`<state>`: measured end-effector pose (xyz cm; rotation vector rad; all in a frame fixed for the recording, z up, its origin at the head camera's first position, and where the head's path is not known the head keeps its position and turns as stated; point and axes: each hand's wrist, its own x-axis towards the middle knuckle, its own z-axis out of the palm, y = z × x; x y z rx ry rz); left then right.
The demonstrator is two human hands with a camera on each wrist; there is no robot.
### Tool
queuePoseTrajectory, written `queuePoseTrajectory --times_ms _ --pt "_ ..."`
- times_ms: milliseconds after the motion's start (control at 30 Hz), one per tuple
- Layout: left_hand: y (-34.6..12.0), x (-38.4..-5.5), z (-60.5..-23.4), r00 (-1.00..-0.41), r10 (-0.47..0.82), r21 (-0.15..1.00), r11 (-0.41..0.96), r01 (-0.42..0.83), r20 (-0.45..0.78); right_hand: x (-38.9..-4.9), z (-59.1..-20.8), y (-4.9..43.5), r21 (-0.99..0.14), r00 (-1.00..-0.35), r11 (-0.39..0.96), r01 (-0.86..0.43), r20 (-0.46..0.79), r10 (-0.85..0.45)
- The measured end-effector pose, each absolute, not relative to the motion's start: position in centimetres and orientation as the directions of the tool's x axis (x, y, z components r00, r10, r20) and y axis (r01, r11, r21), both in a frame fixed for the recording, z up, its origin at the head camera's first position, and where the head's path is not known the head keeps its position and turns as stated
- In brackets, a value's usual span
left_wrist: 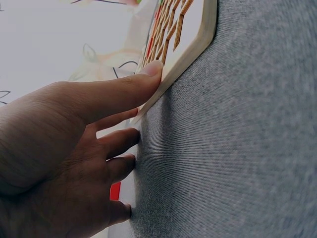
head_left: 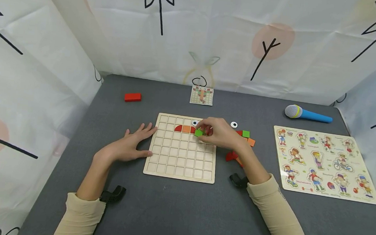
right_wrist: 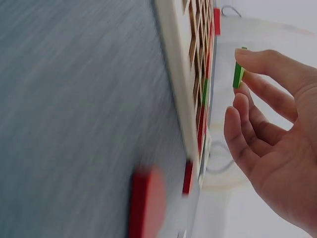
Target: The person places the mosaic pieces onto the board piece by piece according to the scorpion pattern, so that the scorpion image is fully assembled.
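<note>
Wooden grid board (head_left: 180,161), head view: far row part-filled w/ red + orange pcs (head_left: 186,129), eye disc (head_left: 195,123) near board's far edge; most visible cells bare, so prob. early stage. Left to place, prob.: loose blocks (head_left: 246,133) + 2nd eye disc (head_left: 234,125), R of board. Pattern card (head_left: 202,95) beyond board. R hand (head_left: 221,133) pinches green block (head_left: 198,132) over board's far part.

L wrist: L hand (left_wrist: 64,148) spread, thumb on board's edge.

R wrist: pinched block apart from board.
</note>
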<state>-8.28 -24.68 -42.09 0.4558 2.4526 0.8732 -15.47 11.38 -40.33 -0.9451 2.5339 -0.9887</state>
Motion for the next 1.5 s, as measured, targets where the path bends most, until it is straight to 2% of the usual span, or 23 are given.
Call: queuePoseTrajectory --times_ms 233,700,967,1500 --pt "-24.7 -8.3 -41.9 -0.824 0.457 0.656 0.741 0.144 -0.335 -16.9 -40.3 7.4 -0.658 -0.712 0.529 -0.536 0.015 -0.702" --pt "-24.7 -8.5 -42.0 -0.822 0.459 0.652 0.744 0.148 -0.337 -18.7 -40.4 1.8 -0.609 -0.703 0.594 -0.526 -0.081 -0.706" --pt "-24.7 -8.5 -42.0 -0.821 0.460 0.655 0.742 0.145 -0.340 -18.5 -40.7 0.8 -0.616 -0.695 0.602 -0.508 -0.120 -0.709" --pt "-24.7 -8.4 -42.0 -0.822 0.456 0.656 0.742 0.139 -0.341 -17.9 -40.6 0.7 -0.609 -0.700 0.607 -0.511 -0.116 -0.705"
